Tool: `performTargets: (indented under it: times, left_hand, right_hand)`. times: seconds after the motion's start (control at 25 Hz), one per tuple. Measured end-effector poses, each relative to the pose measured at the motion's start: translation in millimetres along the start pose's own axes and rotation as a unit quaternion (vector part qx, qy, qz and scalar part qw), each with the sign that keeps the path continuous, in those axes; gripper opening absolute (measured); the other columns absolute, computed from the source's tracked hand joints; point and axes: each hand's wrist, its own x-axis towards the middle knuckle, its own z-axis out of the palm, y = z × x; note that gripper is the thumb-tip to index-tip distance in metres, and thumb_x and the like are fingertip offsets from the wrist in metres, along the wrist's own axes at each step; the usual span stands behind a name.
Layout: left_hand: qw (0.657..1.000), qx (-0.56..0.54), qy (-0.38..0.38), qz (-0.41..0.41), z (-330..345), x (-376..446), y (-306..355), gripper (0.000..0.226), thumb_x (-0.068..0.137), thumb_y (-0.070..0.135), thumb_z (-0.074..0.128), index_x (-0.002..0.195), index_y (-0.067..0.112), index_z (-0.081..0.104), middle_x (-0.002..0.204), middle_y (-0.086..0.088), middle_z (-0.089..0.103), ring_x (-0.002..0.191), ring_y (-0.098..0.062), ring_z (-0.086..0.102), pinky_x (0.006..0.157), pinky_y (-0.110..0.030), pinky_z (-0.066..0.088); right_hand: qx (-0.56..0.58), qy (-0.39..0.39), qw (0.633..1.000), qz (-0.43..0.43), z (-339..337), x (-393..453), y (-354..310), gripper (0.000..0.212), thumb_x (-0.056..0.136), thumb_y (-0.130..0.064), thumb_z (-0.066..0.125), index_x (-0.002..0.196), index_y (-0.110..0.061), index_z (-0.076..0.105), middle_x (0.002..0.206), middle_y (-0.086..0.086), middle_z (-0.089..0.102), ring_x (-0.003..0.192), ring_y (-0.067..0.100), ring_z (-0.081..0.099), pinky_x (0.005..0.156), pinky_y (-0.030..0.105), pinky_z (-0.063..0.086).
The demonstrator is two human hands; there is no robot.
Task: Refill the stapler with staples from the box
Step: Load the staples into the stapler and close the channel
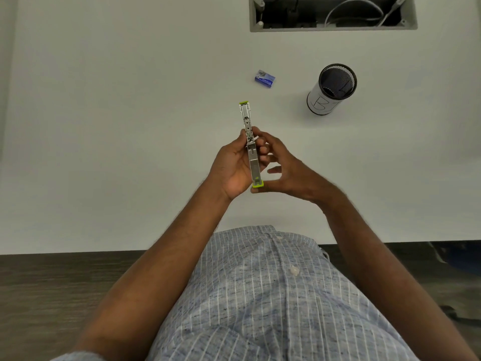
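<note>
A lime-green stapler [249, 142] is swung fully open, its metal staple channel facing up and its length running away from me above the white table [104, 126]. My left hand [231, 165] grips its middle and near half from the left. From the right, my right hand [283, 165] touches it with fingertips at the hinge and the thumb at the near green end. Farther back on the table lies a small blue staple box [264, 79], closed as far as I can tell, apart from both hands.
A black mesh pen cup [331, 89] with a white paper sleeve stands at the right of the box. An open cable hatch [333, 13] with wires is at the table's far edge. The near table edge runs just in front of my torso.
</note>
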Motion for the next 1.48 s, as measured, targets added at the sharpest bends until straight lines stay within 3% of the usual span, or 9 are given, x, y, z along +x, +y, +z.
performTargets:
  times: [0.24, 0.36, 0.64, 0.88, 0.96, 1.04, 1.12, 1.24, 1.48]
  left_hand:
    - [0.995, 0.098, -0.025, 0.003, 0, -2, -7, 0.026, 0.104, 0.028, 0.050, 0.102, 0.011, 0.069, 0.085, -0.006, 0.065, 0.078, -0.017, 0.062, 0.081, -0.033, 0.053]
    - [0.989, 0.138, -0.055, 0.024, 1, -3, -9, 0.013, 0.088, 0.017, 0.062, 0.098, 0.012, 0.070, 0.084, -0.005, 0.065, 0.074, -0.017, 0.062, 0.074, -0.033, 0.052]
    - [0.971, 0.226, -0.068, 0.032, -2, -1, -13, 0.033, 0.107, 0.031, 0.042, 0.110, 0.011, 0.068, 0.097, -0.010, 0.072, 0.079, -0.021, 0.064, 0.073, -0.033, 0.053]
    - [0.908, 0.410, 0.017, 0.088, -21, 9, -2, 0.035, 0.095, 0.038, 0.049, 0.109, 0.017, 0.073, 0.107, -0.008, 0.073, 0.089, -0.024, 0.067, 0.081, -0.038, 0.052]
    - [0.867, 0.472, 0.107, 0.118, -33, 16, 1, 0.032, 0.091, 0.040, 0.050, 0.104, 0.021, 0.072, 0.107, -0.001, 0.073, 0.094, -0.022, 0.069, 0.086, -0.039, 0.055]
    - [0.775, 0.573, 0.192, 0.188, -50, 27, 5, 0.022, 0.096, 0.032, 0.051, 0.108, 0.023, 0.068, 0.116, 0.004, 0.070, 0.108, -0.020, 0.065, 0.094, -0.036, 0.053]
    - [0.666, 0.662, 0.220, 0.265, -68, 39, 9, 0.024, 0.099, 0.023, 0.051, 0.120, 0.020, 0.063, 0.134, 0.000, 0.062, 0.124, -0.021, 0.056, 0.103, -0.030, 0.044]
    - [0.567, 0.727, 0.218, 0.319, -86, 57, 17, 0.036, 0.097, 0.025, 0.054, 0.132, 0.015, 0.056, 0.151, -0.006, 0.048, 0.139, -0.024, 0.042, 0.112, -0.036, 0.035]
    - [0.487, 0.798, 0.220, 0.279, -114, 73, 11, 0.053, 0.102, 0.030, 0.048, 0.149, 0.006, 0.042, 0.164, -0.013, 0.030, 0.152, -0.030, 0.024, 0.126, -0.044, 0.018]
  right_hand:
    - [0.117, 0.068, 0.990, -0.036, -9, 10, -22, 0.106, 0.073, -0.033, 0.087, 0.159, -0.029, 0.025, 0.152, 0.000, 0.047, 0.134, 0.014, 0.054, 0.104, 0.032, 0.053]
    - [0.184, 0.082, 0.979, -0.044, -10, 14, -29, 0.085, 0.083, -0.019, 0.077, 0.156, -0.019, 0.032, 0.144, 0.006, 0.059, 0.127, 0.018, 0.062, 0.105, 0.036, 0.052]
    - [0.255, 0.192, 0.947, -0.028, -5, 19, -37, 0.046, 0.093, -0.029, 0.068, 0.133, -0.009, 0.060, 0.106, 0.003, 0.077, 0.102, 0.020, 0.073, 0.080, 0.029, 0.059]
    - [0.293, 0.193, 0.936, -0.031, -10, 15, -36, 0.036, 0.099, -0.034, 0.054, 0.126, -0.010, 0.059, 0.110, 0.010, 0.072, 0.103, 0.029, 0.071, 0.093, 0.042, 0.057]
    - [0.336, 0.178, 0.924, -0.039, -12, 12, -39, 0.033, 0.100, -0.030, 0.052, 0.125, -0.009, 0.058, 0.107, 0.008, 0.071, 0.092, 0.024, 0.070, 0.089, 0.037, 0.055]
    - [0.404, 0.143, 0.902, -0.051, -14, 9, -45, 0.030, 0.102, -0.029, 0.047, 0.122, -0.010, 0.059, 0.102, 0.005, 0.069, 0.080, 0.018, 0.065, 0.075, 0.031, 0.053]
    - [0.463, 0.108, 0.878, -0.057, -15, 5, -52, 0.031, 0.104, -0.030, 0.043, 0.122, -0.010, 0.059, 0.099, 0.001, 0.069, 0.074, 0.013, 0.061, 0.065, 0.025, 0.049]
    - [0.508, 0.069, 0.856, -0.071, -15, 2, -61, 0.033, 0.106, -0.031, 0.040, 0.122, -0.009, 0.059, 0.097, -0.001, 0.068, 0.069, 0.009, 0.057, 0.057, 0.019, 0.045]
    - [0.523, 0.048, 0.846, -0.090, -14, 1, -72, 0.029, 0.107, -0.027, 0.041, 0.112, -0.011, 0.064, 0.091, -0.001, 0.063, 0.058, 0.005, 0.050, 0.052, 0.017, 0.036]
